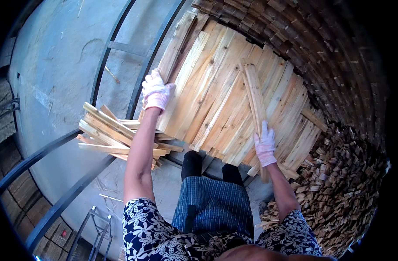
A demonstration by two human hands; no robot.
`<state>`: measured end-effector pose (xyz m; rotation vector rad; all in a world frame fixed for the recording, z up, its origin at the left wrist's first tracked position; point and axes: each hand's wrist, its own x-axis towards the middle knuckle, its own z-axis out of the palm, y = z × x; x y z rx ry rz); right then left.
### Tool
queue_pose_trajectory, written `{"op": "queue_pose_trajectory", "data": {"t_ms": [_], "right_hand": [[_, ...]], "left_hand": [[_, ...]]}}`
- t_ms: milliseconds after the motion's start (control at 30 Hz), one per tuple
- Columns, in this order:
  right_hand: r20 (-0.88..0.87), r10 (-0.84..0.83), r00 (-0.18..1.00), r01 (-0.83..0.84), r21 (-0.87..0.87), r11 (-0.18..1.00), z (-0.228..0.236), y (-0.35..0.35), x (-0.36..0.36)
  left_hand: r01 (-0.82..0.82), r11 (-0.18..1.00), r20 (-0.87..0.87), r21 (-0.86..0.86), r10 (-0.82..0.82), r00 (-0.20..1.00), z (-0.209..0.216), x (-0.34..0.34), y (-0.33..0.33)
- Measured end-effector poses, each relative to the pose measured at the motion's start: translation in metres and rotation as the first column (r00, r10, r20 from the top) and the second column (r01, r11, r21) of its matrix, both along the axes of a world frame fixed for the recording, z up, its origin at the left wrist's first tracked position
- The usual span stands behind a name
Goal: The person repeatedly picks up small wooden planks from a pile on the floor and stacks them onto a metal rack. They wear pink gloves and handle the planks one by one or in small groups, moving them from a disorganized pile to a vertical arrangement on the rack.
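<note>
A narrow wooden slat [255, 100] is gripped at its lower part by the gloved right hand [265, 147], fingers wrapped around it, the slat lying tilted on top of the layer of pale planks [207, 91]. The left hand [155, 92], also gloved, is closed over the edge of a long plank [176, 43] at the layer's left side. A loose bundle of short slats [107, 130] is seen beside the left forearm. Dark metal rails [116, 48] curve across the concrete floor [55, 65]. Stacked wood offcuts [338, 182] are heaped to the right.
</note>
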<state>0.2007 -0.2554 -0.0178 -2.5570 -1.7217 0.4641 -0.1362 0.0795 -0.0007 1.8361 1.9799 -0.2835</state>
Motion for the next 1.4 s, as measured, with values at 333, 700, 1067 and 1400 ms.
{"op": "queue_pose_trajectory", "data": {"t_ms": [333,700,1067,1400], "right_hand": [[0.021,0.418,0.908,-0.416,-0.071,0.907,0.064,0.258,0.058],[-0.018,0.384,0.923,-0.382,-0.144,0.913,-0.014,0.338,0.065],[0.144,0.415,0.898,-0.396,-0.146,0.907,-0.02,0.34,0.049],[0.318,0.558,0.766,-0.601,0.049,0.798,0.01,0.275,0.05]], "left_hand": [[-0.304,0.878,0.555,-0.371,0.471,0.685,0.083,-0.032,-0.078],[-0.168,-0.089,0.02,-0.982,0.829,-0.558,-0.005,-0.08,-0.356],[0.044,0.228,0.179,-0.973,0.856,-0.484,-0.022,-0.016,-0.272],[-0.08,0.137,0.159,-0.987,0.856,-0.491,-0.017,-0.021,-0.343]]}}
